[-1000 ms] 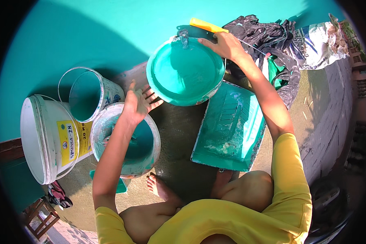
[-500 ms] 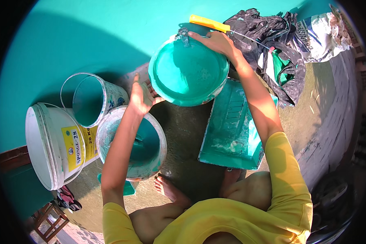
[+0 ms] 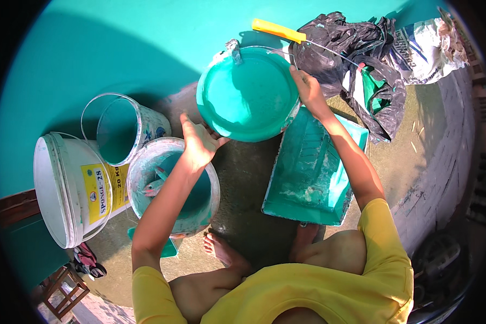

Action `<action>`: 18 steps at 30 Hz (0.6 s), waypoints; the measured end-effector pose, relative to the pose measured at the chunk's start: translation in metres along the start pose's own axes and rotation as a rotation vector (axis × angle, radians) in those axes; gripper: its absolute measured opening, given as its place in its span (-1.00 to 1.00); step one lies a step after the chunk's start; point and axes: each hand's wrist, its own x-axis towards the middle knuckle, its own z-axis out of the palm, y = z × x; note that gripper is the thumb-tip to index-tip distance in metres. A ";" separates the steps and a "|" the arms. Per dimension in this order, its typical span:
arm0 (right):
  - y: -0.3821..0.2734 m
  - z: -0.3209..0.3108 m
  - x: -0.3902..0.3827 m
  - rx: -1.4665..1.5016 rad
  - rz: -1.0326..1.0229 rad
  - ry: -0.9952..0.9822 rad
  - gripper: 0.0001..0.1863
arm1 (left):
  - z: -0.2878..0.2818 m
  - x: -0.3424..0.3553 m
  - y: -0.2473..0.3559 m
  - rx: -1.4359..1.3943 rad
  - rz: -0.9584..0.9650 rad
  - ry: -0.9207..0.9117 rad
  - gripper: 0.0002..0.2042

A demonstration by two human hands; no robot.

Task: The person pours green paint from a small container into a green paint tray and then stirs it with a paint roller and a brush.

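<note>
A round paint bucket holding bright teal paint is in front of me, with a grey knotted strip at its far rim. My right hand grips its right side, thumb on the rim and fingers round the outer wall. My left hand is at its near-left side, palm turned up and thumb sticking out; its fingers reach against the wall and are partly hidden. Below my left forearm, a larger bucket holds a tool whose kind I cannot make out. A teal paint tray lies beneath my right forearm.
To the left, a white bucket with a yellow label lies tipped, beside a smaller handled pail. A yellow-handled paint roller rests by black plastic bags and a white sack. The teal wall stands behind.
The bucket has turned slightly counterclockwise, its knotted strip moving left. My right hand has slid from the far rim to the right side. My left hand has moved right and nearer me.
</note>
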 end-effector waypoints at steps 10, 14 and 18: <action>-0.020 0.017 0.061 -0.150 -0.016 -0.095 -0.28 | -0.007 -0.025 -0.031 -0.059 -0.081 -0.002 -0.15; -0.019 0.016 0.063 -0.114 -0.051 -0.132 -0.29 | 0.001 -0.021 -0.012 0.195 -0.015 0.093 -0.16; 0.001 0.006 0.056 0.033 -0.094 -0.060 -0.33 | -0.007 0.032 0.036 0.313 0.222 0.220 -0.20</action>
